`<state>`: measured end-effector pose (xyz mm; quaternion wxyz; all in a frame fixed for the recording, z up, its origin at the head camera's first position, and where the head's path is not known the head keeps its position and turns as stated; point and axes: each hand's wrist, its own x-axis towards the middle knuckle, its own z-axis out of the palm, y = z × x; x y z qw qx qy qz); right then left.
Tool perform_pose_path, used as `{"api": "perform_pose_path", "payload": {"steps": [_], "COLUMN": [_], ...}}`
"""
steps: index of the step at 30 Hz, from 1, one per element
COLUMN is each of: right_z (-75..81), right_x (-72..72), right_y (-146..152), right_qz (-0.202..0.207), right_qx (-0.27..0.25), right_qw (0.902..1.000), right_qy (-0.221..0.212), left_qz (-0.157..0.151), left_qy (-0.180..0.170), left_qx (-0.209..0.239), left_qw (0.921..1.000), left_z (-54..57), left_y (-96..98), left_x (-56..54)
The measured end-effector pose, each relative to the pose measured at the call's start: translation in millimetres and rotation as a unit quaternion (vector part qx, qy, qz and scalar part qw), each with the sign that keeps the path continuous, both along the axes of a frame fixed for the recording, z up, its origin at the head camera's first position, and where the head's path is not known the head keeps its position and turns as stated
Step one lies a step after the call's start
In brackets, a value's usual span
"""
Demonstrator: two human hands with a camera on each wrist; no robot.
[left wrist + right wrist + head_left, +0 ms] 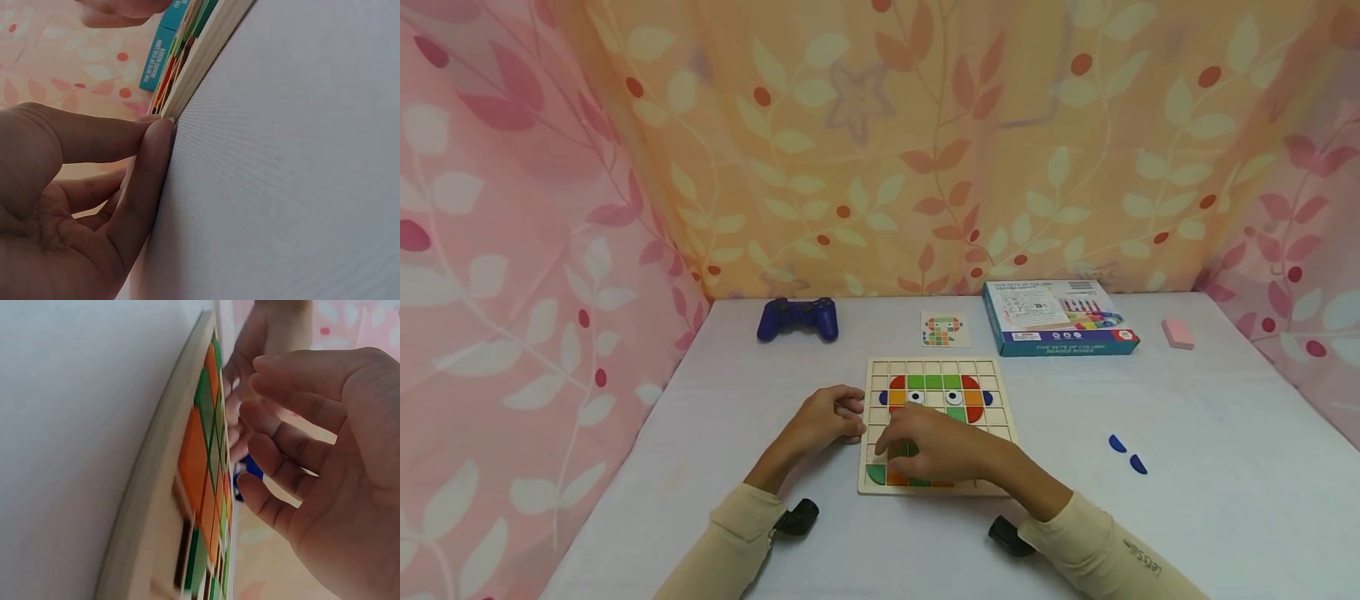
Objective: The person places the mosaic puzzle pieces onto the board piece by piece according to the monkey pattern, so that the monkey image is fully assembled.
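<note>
A square wooden grid board point(1000, 432) lies on the white table, bearing red, orange, green and blue tiles and two eye tiles point(953, 397). My left hand point(827, 417) is at the board's left side; in the left wrist view its thumb and finger point(156, 140) grip the board's edge. Over the lower part of the board hovers my right hand point(936, 446), hiding some tiles. Its fingers point(275, 459) are loosely bent and apart, with nothing seen between them. A green quarter-round tile point(876, 474) fills the board's lower left corner.
Two blue half-round pieces point(1117, 443) lie right of the board. Behind it stand a small pattern card point(946, 329) and a flat teal-edged box point(1060, 321). A blue game controller point(797, 320) is back left, a pink block point(1177, 334) back right. Patterned curtains point(880, 150) enclose the table.
</note>
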<state>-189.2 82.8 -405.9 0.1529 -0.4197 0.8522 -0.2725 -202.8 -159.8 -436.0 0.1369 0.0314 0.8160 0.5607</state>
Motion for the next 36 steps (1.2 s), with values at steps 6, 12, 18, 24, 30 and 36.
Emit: {"api": "perform_pose_path", "payload": {"steps": [6,12,18,24,30,36], "right_z": [1.5,0.7,1.3,-1.7,-1.5,-4.3], "right_x": [-2.8,-3.1,0.0,3.1,7.6,11.9], "right_y": [32.9,73.4,115.3,155.0,188.3,218.7], "right_qz": [-0.039,-0.084,-0.135,-0.179,-0.210,-0.243], "right_qx": [-0.001,-0.001,-0.002,-0.006,-0.007,-0.008], "right_qw": [0.9992,0.9964,0.9908,0.9838,0.9766,0.9674], "right_qy": [-0.001,-0.003,-0.013,0.009,0.043,0.071], "left_qz": [0.008,0.009,0.009,0.009,0.010,0.007], "left_qy": [-0.001,0.000,-0.002,0.000,0.000,-0.001], "left_qx": [-0.001,-0.013,-0.012,-0.009,-0.010,-0.009], "left_qw": [1.0000,0.9999,0.9999,0.9999,0.9999,0.9999], "left_z": [0.1,1.1,1.6,2.2,1.8,1.5], "left_y": [0.9,1.2,1.7,2.2,2.5,2.4], "left_x": [0.7,1.2,1.4,1.9,1.2,1.4]}}
